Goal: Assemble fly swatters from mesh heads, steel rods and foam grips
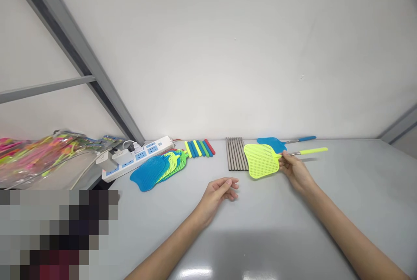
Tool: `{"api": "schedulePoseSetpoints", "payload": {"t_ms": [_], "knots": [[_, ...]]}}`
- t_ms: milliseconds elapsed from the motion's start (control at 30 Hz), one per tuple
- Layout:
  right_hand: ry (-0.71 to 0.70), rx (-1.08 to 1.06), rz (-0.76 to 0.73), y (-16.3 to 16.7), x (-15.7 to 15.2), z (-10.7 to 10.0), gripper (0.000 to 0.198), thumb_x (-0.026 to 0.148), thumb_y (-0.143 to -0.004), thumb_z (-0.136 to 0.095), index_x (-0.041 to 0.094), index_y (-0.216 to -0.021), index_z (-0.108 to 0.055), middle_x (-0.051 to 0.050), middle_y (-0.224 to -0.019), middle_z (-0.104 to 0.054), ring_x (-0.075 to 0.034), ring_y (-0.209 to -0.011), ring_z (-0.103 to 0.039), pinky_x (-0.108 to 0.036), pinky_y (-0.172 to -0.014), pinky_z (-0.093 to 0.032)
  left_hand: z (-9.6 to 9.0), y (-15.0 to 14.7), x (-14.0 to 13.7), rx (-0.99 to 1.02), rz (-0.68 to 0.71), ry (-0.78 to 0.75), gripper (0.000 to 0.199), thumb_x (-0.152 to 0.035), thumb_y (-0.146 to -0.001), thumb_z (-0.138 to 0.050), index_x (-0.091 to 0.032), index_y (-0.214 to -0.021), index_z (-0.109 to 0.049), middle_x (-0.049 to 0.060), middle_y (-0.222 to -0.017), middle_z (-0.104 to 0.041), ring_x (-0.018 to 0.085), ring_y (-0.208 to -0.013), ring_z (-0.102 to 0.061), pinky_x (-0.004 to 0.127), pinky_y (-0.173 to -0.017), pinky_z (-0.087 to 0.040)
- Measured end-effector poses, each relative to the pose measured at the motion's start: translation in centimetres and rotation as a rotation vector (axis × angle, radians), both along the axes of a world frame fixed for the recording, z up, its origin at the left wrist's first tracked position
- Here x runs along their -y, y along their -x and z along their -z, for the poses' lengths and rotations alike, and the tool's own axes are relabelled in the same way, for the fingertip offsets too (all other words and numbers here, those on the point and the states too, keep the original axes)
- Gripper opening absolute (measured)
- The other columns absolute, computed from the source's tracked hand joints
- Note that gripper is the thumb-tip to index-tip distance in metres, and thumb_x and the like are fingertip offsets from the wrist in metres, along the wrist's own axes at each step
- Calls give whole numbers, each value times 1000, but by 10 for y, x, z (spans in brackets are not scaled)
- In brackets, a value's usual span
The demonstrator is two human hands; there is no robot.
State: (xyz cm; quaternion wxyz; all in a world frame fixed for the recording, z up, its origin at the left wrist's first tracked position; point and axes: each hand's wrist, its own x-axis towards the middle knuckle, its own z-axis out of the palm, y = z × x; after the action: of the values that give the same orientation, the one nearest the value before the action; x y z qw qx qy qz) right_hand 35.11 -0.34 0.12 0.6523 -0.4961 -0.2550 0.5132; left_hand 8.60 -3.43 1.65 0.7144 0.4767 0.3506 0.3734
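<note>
In the head view, my right hand [296,171] pinches a yellow-green fly swatter [263,161] where its perforated head meets the metal rod; its handle points right. Just behind lies a blue fly swatter [272,143] with a blue grip. My left hand [220,195] is over the table with fingers loosely curled and apart, holding nothing. Ahead of it is a row of metal rods [236,154], partly covered by the yellow-green swatter head. Several coloured handle grips [200,148] lie side by side further left. Loose swatter heads [150,172] in blue, yellow and green overlap beside them.
A white power strip [138,158] with plugged-in adapters stands left of the swatter heads. Clear bags of colourful items [48,154] pile up at far left. A white wall [234,62] rises behind the grey table [182,228]. A blurred-out patch covers the lower left.
</note>
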Motion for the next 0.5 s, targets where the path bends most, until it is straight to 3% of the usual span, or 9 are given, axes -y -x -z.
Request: {"api": "schedulePoseSetpoints", "payload": {"t_ms": [200, 400, 500], "knots": [[-54, 18, 138, -21, -4, -3, 18, 34, -65, -61, 17, -63, -56, 3, -55, -48, -7, -51, -44, -16, -49, -41, 1, -1, -1, -43, 23, -59, 30, -36, -78, -45, -13, -91, -60, 6, -80, -56, 12, -65, -54, 27, -66, -41], [-73, 26, -161, 17, 11, -19, 19, 33, -64, -63, 14, -69, -61, -2, -62, -53, -12, -60, -49, -23, -56, -42, -3, -4, 2, -93, 46, -130, 34, -36, -76, -47, -16, -103, -54, 6, -88, -57, 12, -67, -54, 26, -63, -40], [-75, 72, -389, 36, 18, -20, 23, 35, -67, -60, 14, -73, -62, -3, -63, -54, -11, -58, -47, -24, -54, -39, -3, -6, 4, -96, 55, -193, 33, -36, -77, -47, -14, -98, -58, 7, -85, -60, 13, -69, -53, 25, -63, -40]]}}
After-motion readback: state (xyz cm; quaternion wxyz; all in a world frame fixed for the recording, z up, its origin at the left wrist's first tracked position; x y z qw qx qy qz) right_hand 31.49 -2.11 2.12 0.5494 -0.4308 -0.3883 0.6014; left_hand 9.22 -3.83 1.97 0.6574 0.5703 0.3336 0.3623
